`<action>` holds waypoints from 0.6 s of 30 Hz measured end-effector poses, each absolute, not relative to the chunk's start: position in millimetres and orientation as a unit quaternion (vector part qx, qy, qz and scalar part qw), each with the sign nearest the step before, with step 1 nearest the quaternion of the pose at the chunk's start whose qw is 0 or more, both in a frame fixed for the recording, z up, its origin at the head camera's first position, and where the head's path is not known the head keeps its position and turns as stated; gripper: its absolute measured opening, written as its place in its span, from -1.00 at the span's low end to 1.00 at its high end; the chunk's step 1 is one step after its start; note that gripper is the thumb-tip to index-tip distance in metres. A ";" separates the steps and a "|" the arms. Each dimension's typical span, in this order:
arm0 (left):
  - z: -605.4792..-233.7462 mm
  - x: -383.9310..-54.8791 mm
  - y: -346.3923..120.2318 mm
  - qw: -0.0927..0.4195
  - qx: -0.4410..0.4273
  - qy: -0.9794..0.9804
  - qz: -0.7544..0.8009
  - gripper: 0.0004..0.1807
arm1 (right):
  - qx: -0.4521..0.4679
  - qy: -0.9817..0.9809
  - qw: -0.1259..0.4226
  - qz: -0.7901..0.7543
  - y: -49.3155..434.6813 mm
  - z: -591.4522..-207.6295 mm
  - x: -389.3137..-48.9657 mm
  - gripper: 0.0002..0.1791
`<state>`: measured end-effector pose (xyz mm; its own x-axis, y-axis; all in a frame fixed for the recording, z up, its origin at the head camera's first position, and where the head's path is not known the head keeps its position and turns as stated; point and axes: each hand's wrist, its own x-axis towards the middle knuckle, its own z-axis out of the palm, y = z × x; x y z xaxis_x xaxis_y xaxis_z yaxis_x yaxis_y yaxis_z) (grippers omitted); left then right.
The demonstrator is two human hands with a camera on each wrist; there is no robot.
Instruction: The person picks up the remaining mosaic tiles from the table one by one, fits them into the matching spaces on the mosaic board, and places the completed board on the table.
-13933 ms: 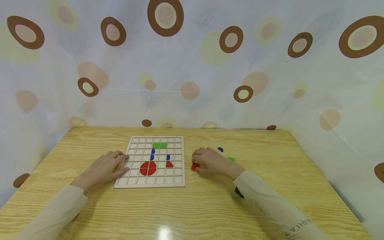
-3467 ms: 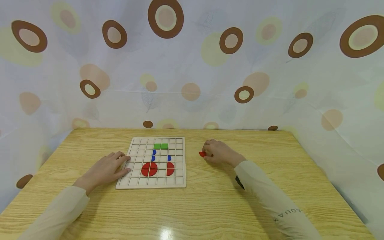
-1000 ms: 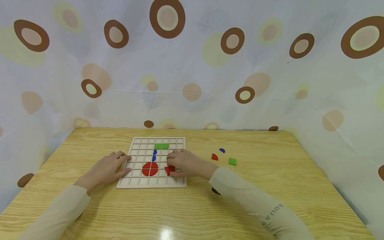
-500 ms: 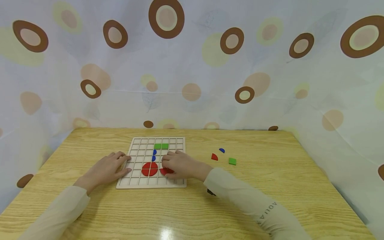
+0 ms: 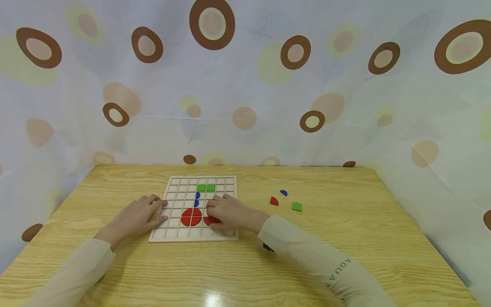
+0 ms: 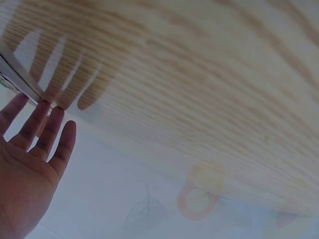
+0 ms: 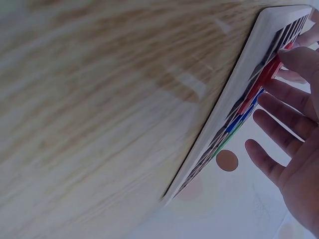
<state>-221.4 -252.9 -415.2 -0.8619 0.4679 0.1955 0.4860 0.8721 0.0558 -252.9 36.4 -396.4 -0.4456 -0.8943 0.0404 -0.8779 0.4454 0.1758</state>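
Note:
A wooden grid board (image 5: 192,240) lies on the table. My left hand (image 5: 134,218) rests on its left edge, fingers extended; in the left wrist view the left hand's fingertips (image 6: 57,112) meet the board's side. Over the board's right half, my right hand (image 5: 232,213) pinches a red quarter-circle piece (image 5: 208,220) low at a cell, thumb on it in the right wrist view. Left of that piece, red quarter-circles form a full circle (image 5: 191,217). Two blue half-circles (image 5: 197,199) and two green squares (image 5: 206,187) sit farther up. My right hand covers other cells and pieces there.
Right of the board lie a loose red quarter-circle (image 5: 274,201), a blue half-circle (image 5: 283,192) and a green square (image 5: 297,207). A patterned curtain (image 5: 245,85) hangs behind the wooden table (image 5: 184,273).
My right hand has carried a red quarter-circle from the table's right side onto the board, then slightly left. Earlier, a red half-circle was completed at the right. My left hand stays put.

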 end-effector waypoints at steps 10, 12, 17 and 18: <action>-416.1 -220.9 -252.5 0.089 -0.248 -0.963 -0.055 -0.52 | 0.517 -0.850 0.065 -0.073 36.4 -396.6 -251.8 -0.71; -416.2 -220.6 -252.4 0.090 -0.248 -0.963 -0.055 -0.52 | 0.516 -0.850 0.068 -0.075 36.2 -396.9 -251.5 -0.71; -416.3 -220.0 -252.3 0.092 -0.249 -0.963 -0.054 -0.53 | 0.513 -0.851 0.076 -0.085 36.0 -397.1 -250.3 -0.69; -416.3 -220.0 -252.3 0.092 -0.249 -0.963 -0.053 -0.53 | 0.512 -0.851 0.077 -0.086 35.9 -397.3 -250.0 -0.68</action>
<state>-220.0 -252.3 -416.3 -0.8590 0.4698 0.2036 0.4895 0.8702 0.0569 -250.0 35.9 -397.3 -0.4640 -0.8848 0.0425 -0.8585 0.4610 0.2245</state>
